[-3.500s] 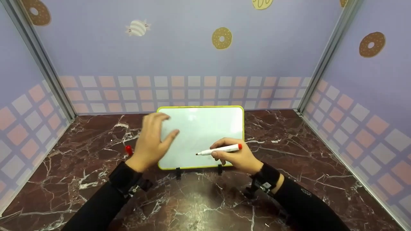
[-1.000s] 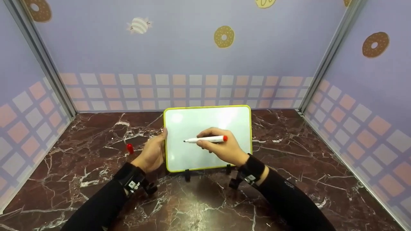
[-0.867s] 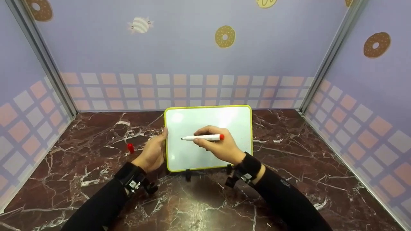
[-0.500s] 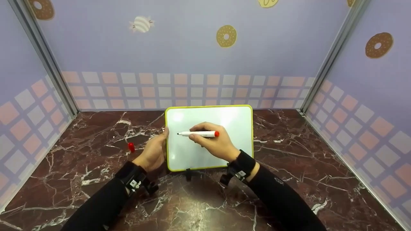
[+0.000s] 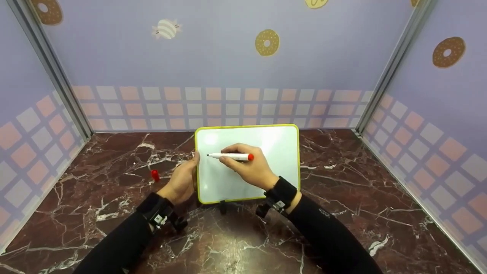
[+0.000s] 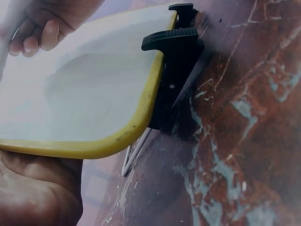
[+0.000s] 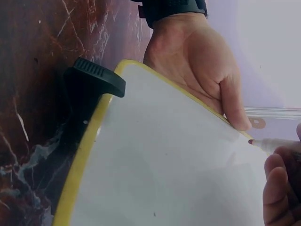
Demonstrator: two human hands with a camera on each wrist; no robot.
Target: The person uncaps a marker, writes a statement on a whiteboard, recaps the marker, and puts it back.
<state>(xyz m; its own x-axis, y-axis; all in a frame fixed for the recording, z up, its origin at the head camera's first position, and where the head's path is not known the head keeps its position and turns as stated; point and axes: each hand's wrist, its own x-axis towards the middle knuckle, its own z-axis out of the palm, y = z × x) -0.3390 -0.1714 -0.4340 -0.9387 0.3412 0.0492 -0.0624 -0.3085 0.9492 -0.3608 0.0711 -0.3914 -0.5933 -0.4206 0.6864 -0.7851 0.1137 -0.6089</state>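
A whiteboard (image 5: 281,160) with a yellow rim stands tilted back on the table. My left hand (image 5: 182,182) grips its left edge, thumb at the rim and fingers hidden behind. In front of the board, my right hand (image 5: 254,167) pinches a white marker (image 5: 239,156) with a red end. The marker's uncapped dark tip points left, close to the board's left side; whether it touches the surface I cannot tell. No writing shows on the board. A red marker cap (image 5: 155,175) sits on the table left of my left hand.
Black stand clips (image 6: 171,66) hold the board's lower edge, and a thin white wire leg (image 6: 136,153) shows behind it. The dark red marbled table (image 5: 342,198) is enclosed by patterned walls (image 5: 213,45) at the back and sides.
My left hand went from in front of the board to gripping its left edge. More recently, my right hand carried the marker left and upward across the board.
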